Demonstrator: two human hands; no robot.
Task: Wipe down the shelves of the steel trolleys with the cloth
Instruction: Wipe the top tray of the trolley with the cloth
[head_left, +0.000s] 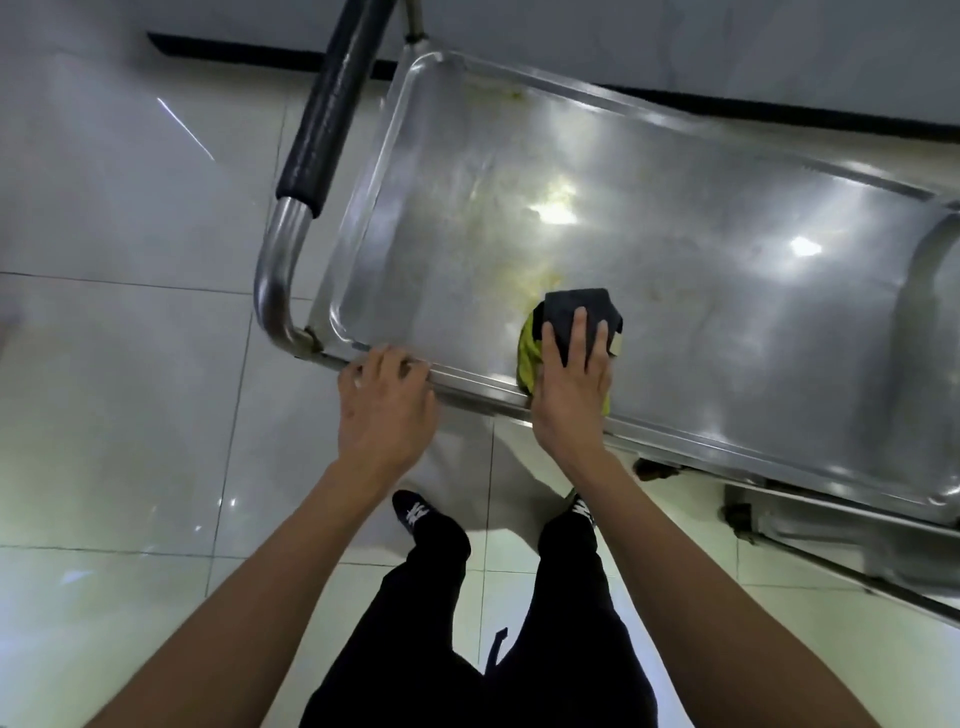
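Steel trolley shelf (675, 218), unlabelled cloth (571, 306)

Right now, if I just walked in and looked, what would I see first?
First you'd notice the big shiny steel trolley shelf filling the middle, with yellowish smears across it. Near its front edge, the right hand presses a dark and yellow cloth flat on the metal. The left hand holds the shelf's front rim, close to the black-padded handle at the left end.
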